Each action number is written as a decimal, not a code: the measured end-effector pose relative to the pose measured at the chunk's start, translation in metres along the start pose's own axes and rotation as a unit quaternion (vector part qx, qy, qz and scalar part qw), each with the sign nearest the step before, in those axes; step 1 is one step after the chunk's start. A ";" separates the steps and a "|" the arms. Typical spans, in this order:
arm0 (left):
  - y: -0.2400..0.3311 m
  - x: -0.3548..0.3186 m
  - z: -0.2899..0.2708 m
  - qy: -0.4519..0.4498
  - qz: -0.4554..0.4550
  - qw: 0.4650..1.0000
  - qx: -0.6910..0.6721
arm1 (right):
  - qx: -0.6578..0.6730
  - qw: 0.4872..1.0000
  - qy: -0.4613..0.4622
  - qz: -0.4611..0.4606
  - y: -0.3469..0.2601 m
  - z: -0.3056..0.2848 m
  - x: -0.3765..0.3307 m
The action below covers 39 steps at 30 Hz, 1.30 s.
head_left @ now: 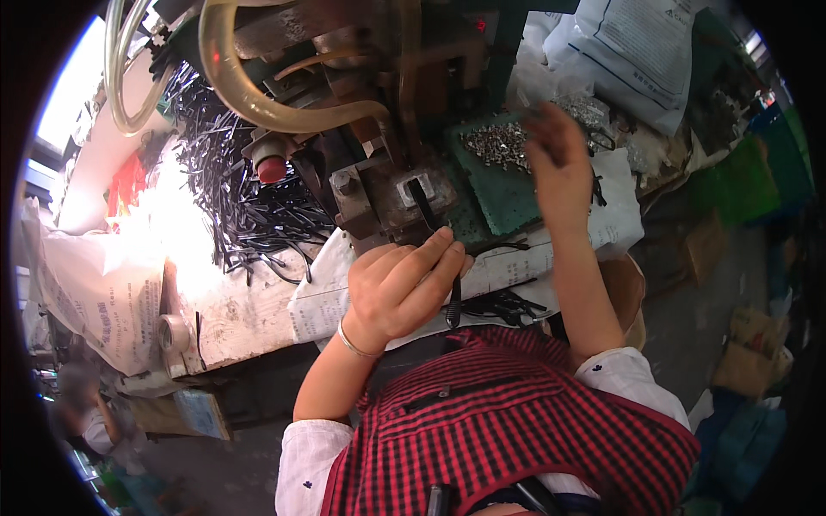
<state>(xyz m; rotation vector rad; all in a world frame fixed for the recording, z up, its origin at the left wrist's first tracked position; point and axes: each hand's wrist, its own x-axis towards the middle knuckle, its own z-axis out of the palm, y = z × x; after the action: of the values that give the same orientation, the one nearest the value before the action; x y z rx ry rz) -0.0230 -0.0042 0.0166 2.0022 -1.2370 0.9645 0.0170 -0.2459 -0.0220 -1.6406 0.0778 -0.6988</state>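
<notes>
My left hand (400, 288) is closed on a slim black glasses temple (422, 199). The far end of this temple lies on the small metal block (411, 191) of a bench machine (361, 185), and its curved end sticks out below my fingers. Over the right side of a green tray (508, 211) is my right hand (557, 159), raised and smeared by motion. Beside those fingers, small shiny metal parts (495, 144) are heaped in the tray. Whether the right fingers hold anything is not visible.
A large pile of black temples (249, 193) lies left of the machine, near a red push button (271, 169). More temples (508, 305) rest near the bench's front edge. A clear hose (249, 107) loops overhead. A tape roll (174, 333) and white bags (632, 52) flank the work area.
</notes>
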 end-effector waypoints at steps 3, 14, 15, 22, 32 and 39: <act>-0.004 -0.004 0.004 0.020 0.017 1.000 0.001 | -0.112 0.993 0.024 0.001 0.054 -0.045 0.001; 0.021 -0.017 -0.003 0.009 -0.088 0.996 -0.019 | -0.494 0.848 -0.110 -0.160 0.044 -0.057 -0.021; 0.026 -0.022 -0.009 0.020 -0.111 0.993 -0.024 | -0.509 0.836 -0.106 -0.176 0.046 -0.057 -0.022; -0.054 -0.118 -0.104 -0.165 -0.260 0.902 0.302 | -0.343 0.939 -0.034 -0.009 0.032 -0.058 -0.039; -0.131 -0.183 -0.144 0.054 -0.394 0.888 0.231 | -0.199 0.980 -0.008 0.016 0.026 -0.045 -0.037; -0.264 -0.248 -0.211 0.030 -0.449 0.784 0.428 | -0.220 0.975 -0.041 0.003 0.033 -0.034 -0.025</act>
<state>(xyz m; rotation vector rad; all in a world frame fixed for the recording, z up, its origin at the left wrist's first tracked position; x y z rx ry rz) 0.0854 0.3853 -0.0961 2.7246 0.4087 1.1127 -0.0084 -0.2724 -0.0613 -2.0900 0.1887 -0.6362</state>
